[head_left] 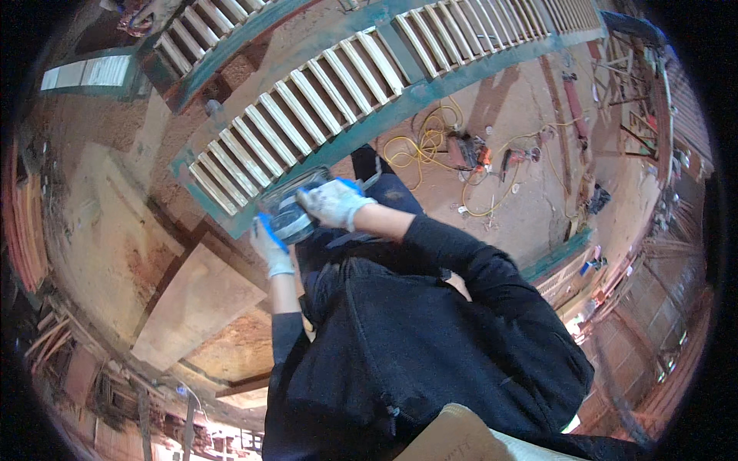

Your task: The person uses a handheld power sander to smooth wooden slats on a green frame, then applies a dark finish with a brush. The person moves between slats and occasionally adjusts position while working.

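Both my hands wear white work gloves with blue patches. Between them, close to my lap, is a dark, boxy object with a pale grey band (290, 223); its exact kind is not clear. My left hand (270, 247) grips its near left side. Over its upper right part my right hand (336, 202) is closed, the fingers bent onto it. Just beyond lies the green edge of a long slatted wooden panel (300, 115), its pale slats set in a green frame.
A second slatted panel (201, 38) lies farther off at the left. To the right, a yellow cord (419, 150) coils on the floor beside orange-and-dark power tools (469, 154). Wooden boards (196, 303) lie at the lower left, and a green beam (565, 253) at the right.
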Action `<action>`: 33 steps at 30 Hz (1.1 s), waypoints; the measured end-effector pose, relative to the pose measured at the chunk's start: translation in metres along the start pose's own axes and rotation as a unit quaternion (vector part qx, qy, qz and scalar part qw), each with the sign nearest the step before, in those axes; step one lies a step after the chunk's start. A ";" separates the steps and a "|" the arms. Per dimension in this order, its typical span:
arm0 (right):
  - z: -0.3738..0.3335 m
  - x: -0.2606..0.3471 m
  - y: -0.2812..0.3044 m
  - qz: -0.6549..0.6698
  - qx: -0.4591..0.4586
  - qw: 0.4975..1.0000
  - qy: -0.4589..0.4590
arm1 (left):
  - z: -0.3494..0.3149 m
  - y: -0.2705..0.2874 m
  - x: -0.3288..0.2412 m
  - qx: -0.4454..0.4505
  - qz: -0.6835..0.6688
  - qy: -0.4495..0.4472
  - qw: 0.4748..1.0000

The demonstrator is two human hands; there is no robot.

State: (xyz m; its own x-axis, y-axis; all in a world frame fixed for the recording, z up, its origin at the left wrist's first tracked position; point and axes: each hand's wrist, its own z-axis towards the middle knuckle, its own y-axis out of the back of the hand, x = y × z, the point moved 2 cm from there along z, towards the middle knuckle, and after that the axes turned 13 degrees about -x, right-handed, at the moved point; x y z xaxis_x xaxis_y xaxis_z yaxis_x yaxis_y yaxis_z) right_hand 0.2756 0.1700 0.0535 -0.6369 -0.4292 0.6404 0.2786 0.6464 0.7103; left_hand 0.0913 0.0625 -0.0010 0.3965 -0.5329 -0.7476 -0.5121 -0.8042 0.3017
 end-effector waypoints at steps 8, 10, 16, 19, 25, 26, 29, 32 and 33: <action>-0.058 -0.097 0.070 -0.020 -0.013 1.000 0.008 | -0.082 -0.111 0.021 -0.006 0.093 -0.067 0.993; -0.071 -0.126 0.071 0.013 -0.015 0.999 -0.037 | -0.102 -0.132 0.022 -0.001 0.099 -0.059 0.993; -0.074 -0.128 0.095 -0.128 0.056 0.989 -0.044 | -0.137 -0.154 -0.014 0.006 0.207 -0.080 0.975; -0.063 -0.110 0.093 -0.122 0.055 0.989 -0.070 | -0.125 -0.144 -0.019 0.004 0.215 -0.070 0.974; -0.039 -0.066 0.073 -0.064 0.060 0.992 -0.087 | -0.089 -0.105 -0.026 0.021 0.170 -0.142 0.975; -0.036 -0.066 0.063 -0.063 0.059 0.993 -0.082 | -0.084 -0.096 -0.028 0.036 0.168 -0.142 0.975; -0.015 -0.028 0.051 0.003 0.085 0.991 -0.101 | -0.023 -0.064 0.012 0.040 0.085 -0.112 0.989; -0.016 -0.019 0.034 0.000 0.065 0.990 -0.127 | 0.004 -0.057 0.013 0.128 -0.027 -0.018 0.991; -0.028 -0.018 0.037 0.003 0.048 0.988 -0.144 | -0.033 -0.065 -0.022 0.155 -0.074 0.058 0.983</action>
State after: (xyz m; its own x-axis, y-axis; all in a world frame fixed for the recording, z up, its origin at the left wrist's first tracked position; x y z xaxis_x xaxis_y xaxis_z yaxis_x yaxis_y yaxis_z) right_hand 0.3175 0.1842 0.0761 -0.8174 -0.2369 0.5250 0.2226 0.7108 0.6673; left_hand 0.1411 0.1176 0.0153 0.5586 -0.4566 -0.6924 -0.6432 -0.7656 -0.0141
